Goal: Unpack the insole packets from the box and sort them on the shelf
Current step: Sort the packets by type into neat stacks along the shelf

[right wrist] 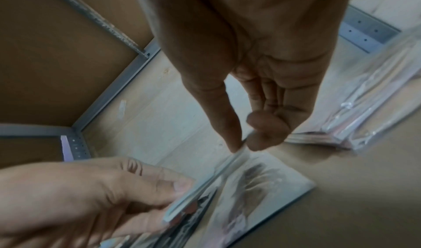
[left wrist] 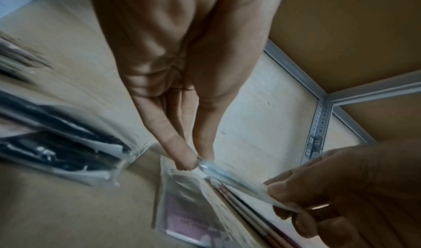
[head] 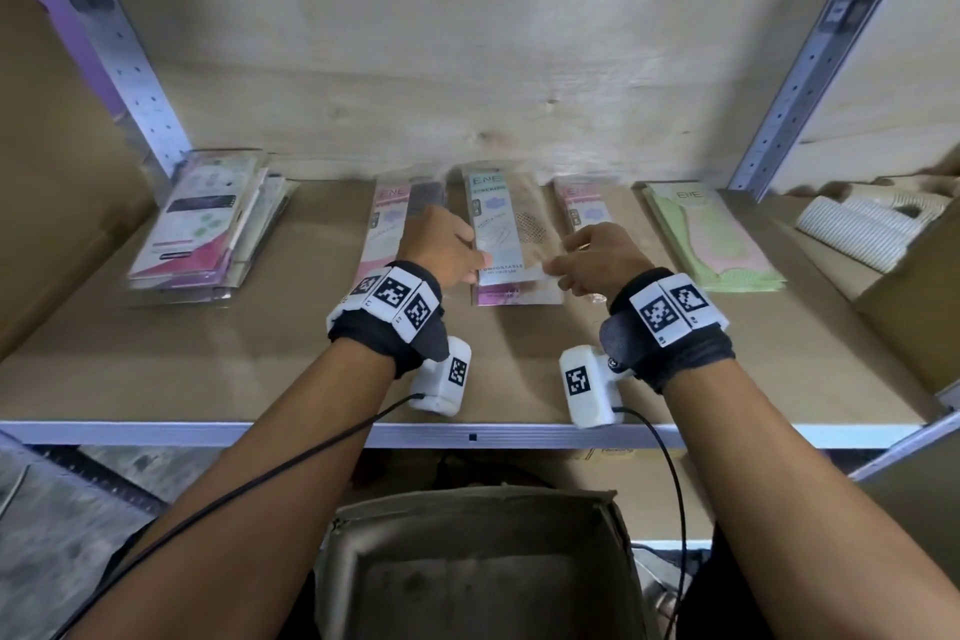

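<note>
My left hand [head: 465, 265] and right hand [head: 560, 273] each pinch a near corner of a light-blue insole packet [head: 496, 229], which lies over a purple-edged packet [head: 514, 295] at mid shelf. In the left wrist view, the left hand [left wrist: 198, 160] pinches the packet's edge [left wrist: 230, 177] between thumb and forefinger, and the right hand [left wrist: 337, 188] grips its other end. The right wrist view has the right hand [right wrist: 244, 146] pinching the same packet [right wrist: 205, 183]. The cardboard box [head: 621, 551] stands below the shelf, with no packets visible inside.
On the shelf [head: 260, 353] lie a stack of packets [head: 202, 224] at far left, a pink packet [head: 382, 234], another pink packet [head: 582, 203] and green packets [head: 711, 234]. White ribbed items [head: 852, 226] lie at far right. Metal uprights [head: 810, 68] frame the bay.
</note>
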The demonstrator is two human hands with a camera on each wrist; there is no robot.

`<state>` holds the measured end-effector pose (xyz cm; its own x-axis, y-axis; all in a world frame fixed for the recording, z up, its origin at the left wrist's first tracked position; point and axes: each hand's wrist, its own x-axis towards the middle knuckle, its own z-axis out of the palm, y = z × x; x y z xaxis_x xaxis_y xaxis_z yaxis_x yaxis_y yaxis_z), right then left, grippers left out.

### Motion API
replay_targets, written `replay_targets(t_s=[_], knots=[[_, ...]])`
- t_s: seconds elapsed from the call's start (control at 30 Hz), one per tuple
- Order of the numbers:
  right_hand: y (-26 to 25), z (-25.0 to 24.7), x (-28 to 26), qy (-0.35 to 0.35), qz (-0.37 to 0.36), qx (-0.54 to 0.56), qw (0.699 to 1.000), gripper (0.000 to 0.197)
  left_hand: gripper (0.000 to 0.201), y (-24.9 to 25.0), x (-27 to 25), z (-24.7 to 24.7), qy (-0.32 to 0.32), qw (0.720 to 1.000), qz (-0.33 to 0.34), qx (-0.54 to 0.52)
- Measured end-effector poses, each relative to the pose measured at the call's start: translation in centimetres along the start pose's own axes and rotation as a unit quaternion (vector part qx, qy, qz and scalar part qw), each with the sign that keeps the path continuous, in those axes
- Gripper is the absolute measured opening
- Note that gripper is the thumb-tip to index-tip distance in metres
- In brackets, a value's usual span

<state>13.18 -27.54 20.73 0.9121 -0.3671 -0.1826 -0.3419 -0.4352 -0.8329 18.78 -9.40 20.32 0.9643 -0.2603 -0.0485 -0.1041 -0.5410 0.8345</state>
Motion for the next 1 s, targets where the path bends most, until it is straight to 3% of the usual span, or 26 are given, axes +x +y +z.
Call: replay_targets(t_s=[0.13,0.2,0.33,0.47,0.63,1.0], knots=[[0.0,0.2,-0.1,-0.005,0.009,-0.086,0.996,0.016,0.019,0.4,0.5,0.3,-0.003,0.994,-0.003,0.108],[-0.1,0.2,-0.1,0.001,0.013,-0.117,0.993,0.024,0.02,0.6,0.6,0.5,-0.003,0.99,-0.004,0.143],[-0.3,0.2,0.0,0.003,0.024,-0.136,0.99,0.026,0.036,1.0,0.7,0.8,0.002,0.989,-0.044,0.144],[-0.5,0.6,0.0,0.005,0.024,-0.157,0.987,0.028,0.039,1.1,0.8,1.0,-0.019,0.986,-0.055,0.155],[-0.4,0.8,-0.1,0.009,0.016,-0.181,0.983,0.024,0.042,1.2,0.9,0.9,-0.048,0.984,-0.051,0.165],[-0.4,0.9,-0.3,0.009,0.008,-0.191,0.981,0.027,0.048,1.5,0.3,0.6,-0.048,0.977,-0.031,0.204]])
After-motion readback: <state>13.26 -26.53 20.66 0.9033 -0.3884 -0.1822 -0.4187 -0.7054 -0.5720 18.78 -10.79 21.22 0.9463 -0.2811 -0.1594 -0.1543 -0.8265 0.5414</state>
